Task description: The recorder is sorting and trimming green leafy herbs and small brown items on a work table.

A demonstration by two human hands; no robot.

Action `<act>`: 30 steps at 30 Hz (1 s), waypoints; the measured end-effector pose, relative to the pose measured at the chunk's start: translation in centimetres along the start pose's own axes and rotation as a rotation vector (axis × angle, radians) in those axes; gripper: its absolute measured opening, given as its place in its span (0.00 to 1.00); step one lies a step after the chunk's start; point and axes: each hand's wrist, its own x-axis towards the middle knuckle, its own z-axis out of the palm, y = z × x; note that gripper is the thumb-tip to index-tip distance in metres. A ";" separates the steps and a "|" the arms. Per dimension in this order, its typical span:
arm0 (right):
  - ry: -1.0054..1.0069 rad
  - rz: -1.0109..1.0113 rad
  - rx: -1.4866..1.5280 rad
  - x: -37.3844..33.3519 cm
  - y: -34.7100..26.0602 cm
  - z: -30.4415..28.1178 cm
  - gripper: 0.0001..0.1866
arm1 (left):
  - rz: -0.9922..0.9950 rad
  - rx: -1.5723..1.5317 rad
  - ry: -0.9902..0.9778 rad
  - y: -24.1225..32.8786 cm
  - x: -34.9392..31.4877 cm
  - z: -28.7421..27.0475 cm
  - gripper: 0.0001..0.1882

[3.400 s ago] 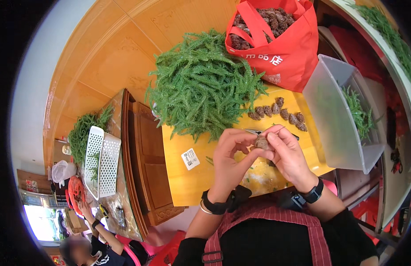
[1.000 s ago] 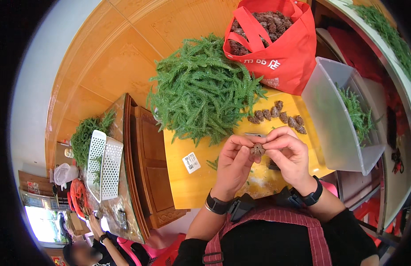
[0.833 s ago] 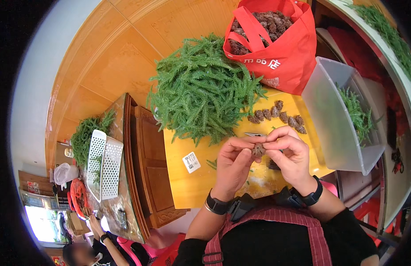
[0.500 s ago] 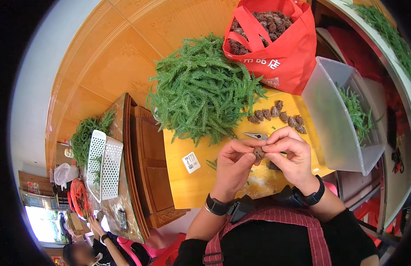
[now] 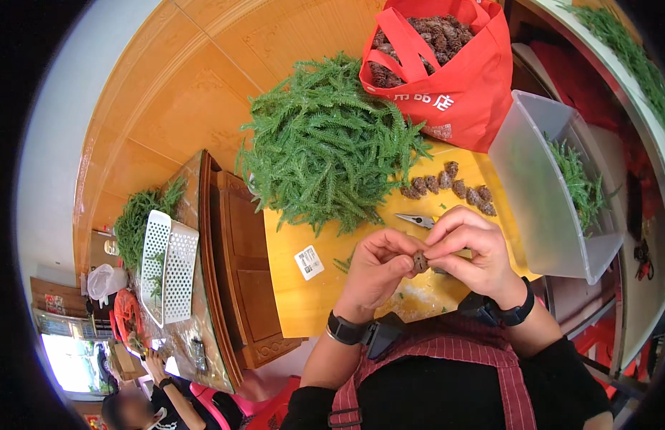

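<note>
Pinched between the fingertips of both hands is a small brown pine cone, above the yellow table. My left hand grips it from the left, thumb and forefinger closed. From the other side my right hand has its thumb and forefinger on the cone, its other fingers curled above. Just beyond my fingers lie pliers with pointed metal jaws, their handles mostly hidden by my right hand. Several loose pine cones form an uneven row behind them. White powdery bits lie on the table under my hands.
A heap of green artificial sprigs stands beside a red bag full of pine cones. At right is a clear plastic bin holding greenery. A white label lies at left. A co-worker sits near a white basket.
The pine cone has tilted slightly between my fingers, and my right hand's fingers have shifted over it. My left hand has moved slightly down. At far left, the co-worker's hand has moved.
</note>
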 end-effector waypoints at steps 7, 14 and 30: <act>0.161 -0.033 -0.113 -0.3 0.6 1.1 0.07 | 0.115 0.044 0.178 -0.9 -0.1 1.0 0.09; 0.217 -0.077 -0.187 -0.4 0.4 1.4 0.07 | 0.285 0.234 0.210 -0.7 -0.3 1.8 0.05; -0.273 0.096 0.145 0.6 -0.2 0.0 0.22 | -0.079 0.195 -0.039 0.8 -1.7 0.2 0.07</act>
